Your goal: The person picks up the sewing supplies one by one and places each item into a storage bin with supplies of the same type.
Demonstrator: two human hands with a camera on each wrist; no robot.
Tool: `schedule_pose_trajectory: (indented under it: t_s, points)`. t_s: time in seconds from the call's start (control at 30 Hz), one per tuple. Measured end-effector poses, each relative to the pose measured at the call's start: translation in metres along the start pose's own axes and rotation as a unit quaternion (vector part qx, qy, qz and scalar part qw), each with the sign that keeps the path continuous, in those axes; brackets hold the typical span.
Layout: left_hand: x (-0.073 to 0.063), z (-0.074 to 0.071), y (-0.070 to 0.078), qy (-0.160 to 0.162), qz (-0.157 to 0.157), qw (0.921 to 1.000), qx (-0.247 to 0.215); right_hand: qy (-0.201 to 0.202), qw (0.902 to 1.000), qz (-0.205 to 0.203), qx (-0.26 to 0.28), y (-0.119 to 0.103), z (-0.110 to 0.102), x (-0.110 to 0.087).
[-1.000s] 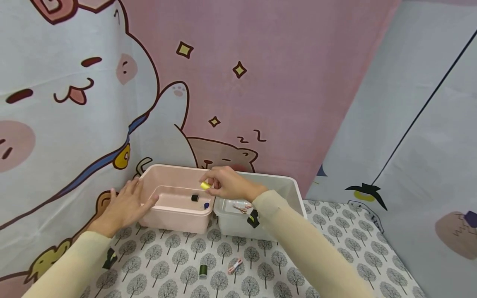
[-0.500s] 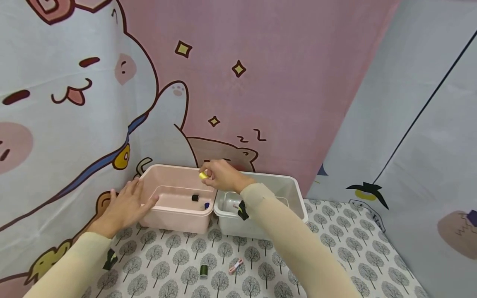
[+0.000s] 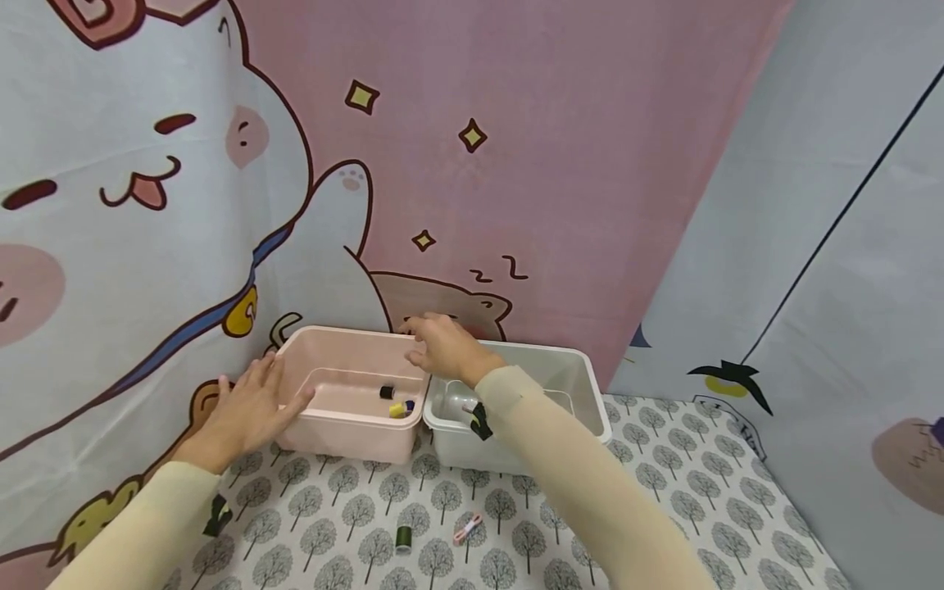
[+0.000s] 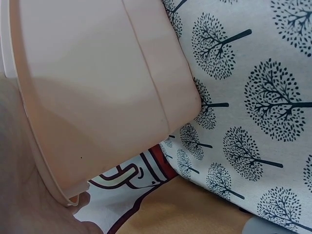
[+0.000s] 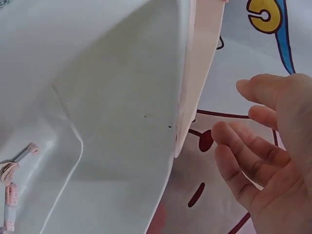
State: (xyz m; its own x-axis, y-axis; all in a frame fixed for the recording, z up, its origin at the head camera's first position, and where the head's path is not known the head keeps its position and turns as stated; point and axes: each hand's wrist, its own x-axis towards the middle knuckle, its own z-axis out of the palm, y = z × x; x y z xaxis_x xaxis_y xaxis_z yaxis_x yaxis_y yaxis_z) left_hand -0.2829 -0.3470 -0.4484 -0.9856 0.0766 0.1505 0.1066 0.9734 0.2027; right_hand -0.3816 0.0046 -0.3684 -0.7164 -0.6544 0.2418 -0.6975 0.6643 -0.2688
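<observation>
Two bare hands are held out at a pink bin [image 3: 339,436]. Against its left rim the left hand [image 3: 247,410] is laid, fingers extended and thumb spread wide, with nothing gripped. Above its back right corner the right hand [image 3: 446,348] is held, fingers parted and slightly bent, with nothing grasped.

Inside the pink bin, near its front right corner, a yellow spool [image 3: 397,410] is seen just beside a dark blue spool [image 3: 410,406]; whether they touch cannot be told. Behind these, a black spool [image 3: 387,392] is placed.

Just to the pink bin's right a pale grey bin [image 3: 472,452] is set, in which folded pink tapes [image 5: 10,200] are shown. On the tree-patterned cloth [image 3: 339,483], in front of the pink bin, a green spool [image 3: 403,538] is placed, and farther right a pink-and-white folded tape [image 3: 468,529].

Behind the pink bin, a cartoon-printed backdrop [image 3: 590,164] is hung.
</observation>
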Motion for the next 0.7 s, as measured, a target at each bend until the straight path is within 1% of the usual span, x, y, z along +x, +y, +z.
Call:
schedule_pose_trajectory:
  t_s: [0.13,0.23,0.4,0.6,0.7]
  points:
    - [-0.001,-0.003,0.001,-0.001,-0.001,1.0,0.0,0.011,0.9999,-0.01,-0.005,-0.001,-0.005,-0.011]
    - [-0.002,-0.004,0.001,-0.002,-0.001,1.0,-0.001,0.014,0.9998,-0.017,0.003,-0.003,-0.007,-0.02]
    - [-0.002,-0.004,0.0,-0.003,0.001,1.0,0.002,0.013,0.9997,-0.015,0.015,-0.004,-0.009,-0.037]
    - [-0.003,-0.003,0.001,-0.006,0.002,1.0,0.002,0.024,0.9989,-0.036,0.017,-0.004,-0.01,-0.054]
    - [-0.003,-0.002,0.002,-0.009,0.001,1.0,0.001,0.023,0.9989,-0.038,0.016,-0.004,-0.011,-0.063]
